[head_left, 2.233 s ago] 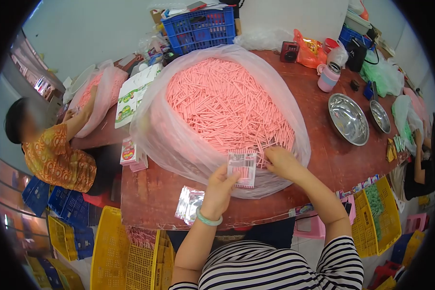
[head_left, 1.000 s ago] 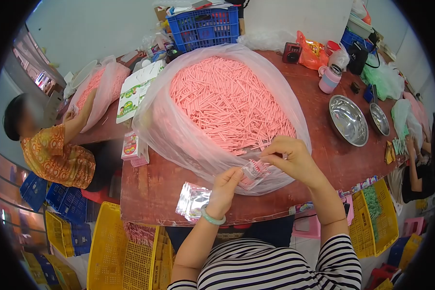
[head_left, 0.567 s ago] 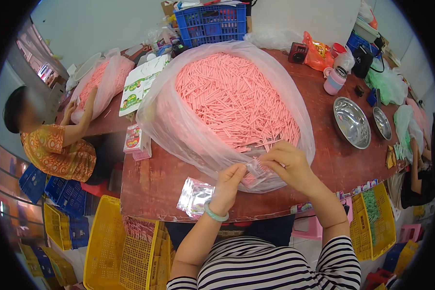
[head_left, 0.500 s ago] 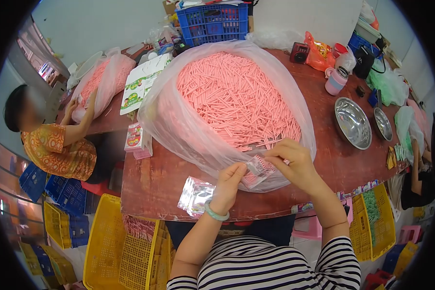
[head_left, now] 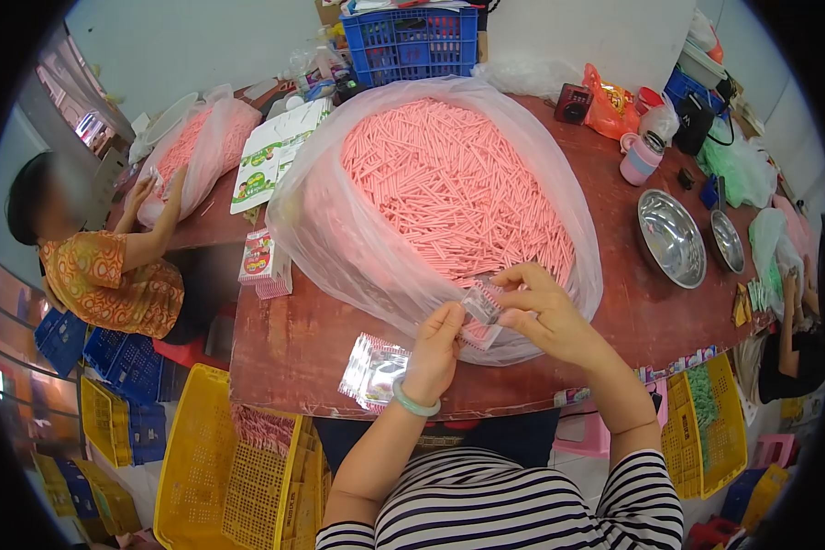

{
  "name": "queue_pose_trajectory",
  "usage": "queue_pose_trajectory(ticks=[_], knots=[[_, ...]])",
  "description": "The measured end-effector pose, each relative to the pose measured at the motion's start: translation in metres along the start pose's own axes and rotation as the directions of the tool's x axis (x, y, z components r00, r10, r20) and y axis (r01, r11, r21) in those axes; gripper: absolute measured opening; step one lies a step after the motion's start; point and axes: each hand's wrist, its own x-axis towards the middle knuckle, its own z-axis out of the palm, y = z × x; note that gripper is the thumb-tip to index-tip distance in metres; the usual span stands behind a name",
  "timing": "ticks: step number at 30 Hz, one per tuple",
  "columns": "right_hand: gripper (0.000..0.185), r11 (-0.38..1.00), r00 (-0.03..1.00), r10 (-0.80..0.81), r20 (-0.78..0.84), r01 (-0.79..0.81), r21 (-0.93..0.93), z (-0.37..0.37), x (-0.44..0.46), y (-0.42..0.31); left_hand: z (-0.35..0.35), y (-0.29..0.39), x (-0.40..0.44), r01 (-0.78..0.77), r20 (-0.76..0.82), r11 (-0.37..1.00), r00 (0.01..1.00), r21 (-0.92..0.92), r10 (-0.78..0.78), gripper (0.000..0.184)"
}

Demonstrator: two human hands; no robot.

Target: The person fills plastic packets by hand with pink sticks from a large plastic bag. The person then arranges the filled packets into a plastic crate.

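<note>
My left hand [head_left: 437, 350], with a pale green bangle at the wrist, pinches the left edge of a small clear-and-pink sachet [head_left: 481, 304]. At its other side, the fingers of my right hand [head_left: 548, 313] are closed on the same sachet. Just below, a second pink-edged packet [head_left: 478, 335] lies against the bag's near rim. Beyond my hands a large clear plastic bag [head_left: 312, 220] stands wide open, full of thin pink sticks [head_left: 449, 183]. Left of my left wrist, a few silvery sachets [head_left: 374, 371] lie on the red-brown table [head_left: 293, 344].
Printed cartons [head_left: 264, 261] and white-green boxes [head_left: 270, 160] stand left of the bag. To the right are a steel bowl [head_left: 671, 238], a ladle [head_left: 726, 240] and a pink cup [head_left: 639, 160]. Yellow crates [head_left: 192, 458] flank me below. A co-worker [head_left: 110, 275] sits at left.
My right hand has moved slightly left and closed on the sachet's right side. The sachet is now raised and tilted between both hands.
</note>
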Motion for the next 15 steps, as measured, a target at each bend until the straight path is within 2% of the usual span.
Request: queue_pose_trajectory(ticks=[2, 5, 6, 7, 8, 9, 10, 11, 13, 14, 15], knots=[[0.016, 0.893, 0.942, 0.328, 0.071, -0.334, 0.302, -0.008, 0.005, -0.012, 0.001, 0.002, 0.0, -0.024, 0.019, 0.999, 1.0, -0.03, 0.025, 0.024], [0.015, 0.887, 0.922, 0.381, 0.068, -0.385, 0.255, -0.004, 0.01, -0.012, 0.0, 0.005, -0.004, -0.022, 0.05, 0.995, 0.998, -0.095, 0.027, 0.021], [0.015, 0.888, 0.926, 0.366, 0.087, -0.376, 0.266, -0.001, 0.01, -0.013, -0.003, 0.006, -0.005, -0.064, 0.074, 0.994, 0.996, 0.094, 0.057, 0.021], [0.014, 0.931, 0.957, 0.278, 0.083, -0.29, 0.223, 0.005, 0.01, -0.013, -0.004, 0.015, -0.009, -0.105, 0.086, 0.954, 0.993, 0.282, 0.084, 0.024], [0.014, 0.961, 0.979, 0.18, 0.092, -0.195, 0.194, 0.016, 0.012, -0.012, -0.005, 0.03, -0.016, -0.201, 0.239, 0.906, 0.964, 0.373, 0.115, 0.035], [0.014, 0.977, 0.99, 0.087, 0.108, -0.106, 0.185, 0.021, 0.019, -0.02, -0.006, 0.048, -0.026, -0.27, 0.229, 0.805, 0.958, 0.527, 0.172, 0.037], [0.013, 0.976, 0.985, 0.067, 0.157, -0.098, 0.196, 0.028, 0.025, -0.032, -0.011, 0.066, -0.036, -0.308, 0.216, 0.673, 0.951, 0.673, 0.219, 0.04], [0.013, 0.974, 0.977, 0.042, 0.207, -0.086, 0.212, 0.036, 0.031, -0.044, -0.019, 0.081, -0.046, -0.351, 0.23, 0.589, 0.934, 0.728, 0.273, 0.038], [0.015, 0.969, 0.961, -0.08, 0.264, 0.012, 0.248, 0.056, 0.046, -0.068, -0.033, 0.113, -0.076, -0.364, 0.265, 0.489, 0.928, 0.793, 0.262, 0.026], [0.015, 0.954, 0.95, -0.124, 0.288, 0.034, 0.299, 0.062, 0.055, -0.082, -0.046, 0.126, -0.094, -0.336, 0.238, 0.508, 0.938, 0.793, 0.251, 0.018], [0.016, 0.96, 0.946, -0.105, 0.307, 0.016, 0.278, 0.067, 0.063, -0.095, -0.064, 0.14, -0.114, -0.369, 0.24, 0.374, 0.906, 0.851, 0.349, 0.018]])
